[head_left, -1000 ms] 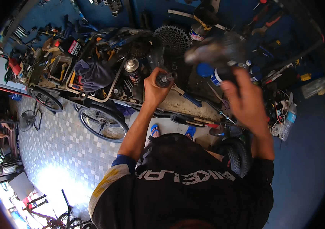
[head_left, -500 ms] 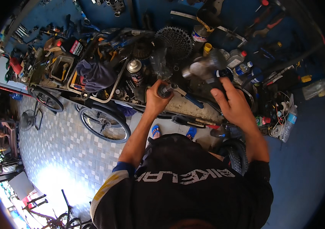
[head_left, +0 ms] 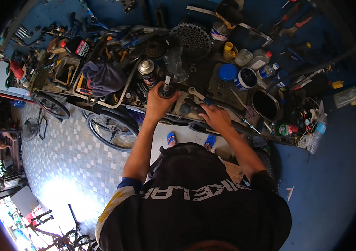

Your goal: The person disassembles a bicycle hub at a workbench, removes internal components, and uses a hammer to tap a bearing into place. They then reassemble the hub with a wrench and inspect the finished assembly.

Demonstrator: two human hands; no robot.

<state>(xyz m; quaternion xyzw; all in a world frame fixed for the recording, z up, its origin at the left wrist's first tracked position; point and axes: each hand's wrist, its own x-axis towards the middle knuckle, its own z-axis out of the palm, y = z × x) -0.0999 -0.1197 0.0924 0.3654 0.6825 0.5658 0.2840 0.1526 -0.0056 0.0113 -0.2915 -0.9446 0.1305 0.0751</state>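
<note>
My left hand (head_left: 160,103) is closed around a dark round part (head_left: 167,91) at the bench's front edge, from which a bright silver tip stands upward. To the right of it, a hammer (head_left: 189,107) is down low at the bench, its head partly dark and blurred. My right hand (head_left: 218,120) has its fingers closed at the hammer's handle, which they mostly hide. A wrench (head_left: 197,94) with a silver ring end and a blue grip lies just beyond the hammer. A spray can (head_left: 146,69) stands behind my left hand.
A grey cloth (head_left: 102,79) lies over a metal-framed tray on the left. Behind are a large cassette sprocket (head_left: 191,40) and a clear plastic bag (head_left: 175,65). An open tub (head_left: 245,79), its blue lid (head_left: 227,72), scissors (head_left: 245,102) and an oily dark basin (head_left: 266,103) stand right.
My right hand has brought the raised hammer down and leftward to the bench. My left hand has shifted slightly left with the dark part, whose silver tip now shows.
</note>
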